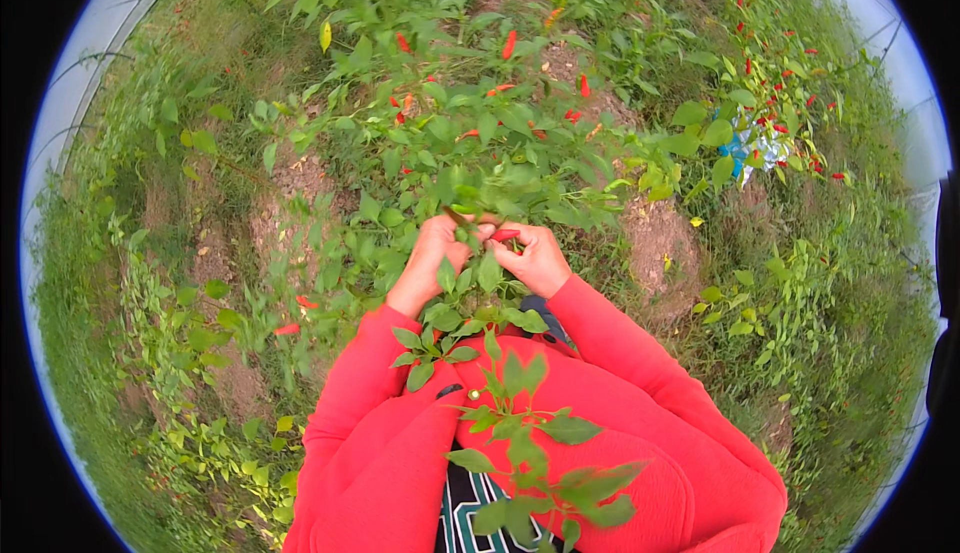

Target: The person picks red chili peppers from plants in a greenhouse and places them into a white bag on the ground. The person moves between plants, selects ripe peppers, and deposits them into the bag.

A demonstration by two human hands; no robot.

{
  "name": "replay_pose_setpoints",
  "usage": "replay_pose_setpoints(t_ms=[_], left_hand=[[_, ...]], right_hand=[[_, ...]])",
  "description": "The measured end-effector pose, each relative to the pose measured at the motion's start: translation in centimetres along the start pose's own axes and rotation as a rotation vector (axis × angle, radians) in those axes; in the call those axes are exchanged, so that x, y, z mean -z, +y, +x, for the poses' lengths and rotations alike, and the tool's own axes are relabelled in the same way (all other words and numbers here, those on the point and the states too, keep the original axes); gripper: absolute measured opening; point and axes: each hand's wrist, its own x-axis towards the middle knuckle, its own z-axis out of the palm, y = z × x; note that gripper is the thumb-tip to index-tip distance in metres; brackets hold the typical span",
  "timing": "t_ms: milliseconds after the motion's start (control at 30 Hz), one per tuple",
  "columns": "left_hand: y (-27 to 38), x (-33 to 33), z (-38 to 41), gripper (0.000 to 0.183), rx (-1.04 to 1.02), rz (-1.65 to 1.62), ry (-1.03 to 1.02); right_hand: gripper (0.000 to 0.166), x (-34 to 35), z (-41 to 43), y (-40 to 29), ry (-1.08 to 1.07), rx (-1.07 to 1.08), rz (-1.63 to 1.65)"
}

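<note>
Both hands meet in front of me among the leaves of a chili pepper plant [491, 274]. My right hand [534, 256] has its thumb and fingers closed on a red chili pepper [505, 235]. Beside it, nearly touching, my left hand [439, 253] has curled fingers at the plant's stems; leaves partly hide them, and whether it grips a stem cannot be told. A brownish, blurred pod or stem lies just above the fingers. Leafy shoots [570, 429] rise in front of the red jacket.
More pepper plants with red pods [509, 45] stand ahead. Bare soil patches [660, 253] show between weedy rows. At the right, a blue and white plastic item [742, 149] sits behind pepper branches. Clear sheeting on curved hoops [97, 54] borders both sides.
</note>
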Motion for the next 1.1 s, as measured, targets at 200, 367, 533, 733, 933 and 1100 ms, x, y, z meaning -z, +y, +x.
replay_pose_setpoints(t_ms=[200,367,533,733,933,1100], left_hand=[[-1.5,0.0,0.2,0.006,-0.108,-0.118,0.247],[-2.4,3.0,-0.1,0.018,-0.107,-0.145,0.146],[-0.7,2.6,-1.9,0.035,0.062,0.098,0.073],[-5.3,2.8,-3.9,0.042,0.033,0.01,0.006],[-5.3,1.5,-3.8,0.034,0.014,-0.003,0.106],[-7.8,0.3,-2.9,0.03,-0.053,-0.31,0.174]], right_hand=[[0.008,1.1,-1.3,3.2,0.214,-0.415,0.77],[0.018,4.5,-2.1,3.6,0.083,-0.414,1.022],[0.021,5.8,-2.1,1.5,0.032,-0.283,0.918],[0.017,7.0,-1.1,-1.3,-0.229,-0.273,0.761],[0.01,5.7,0.5,-0.5,-0.136,-0.433,0.482],[0.014,3.3,2.5,2.1,-0.193,-0.43,0.361]])
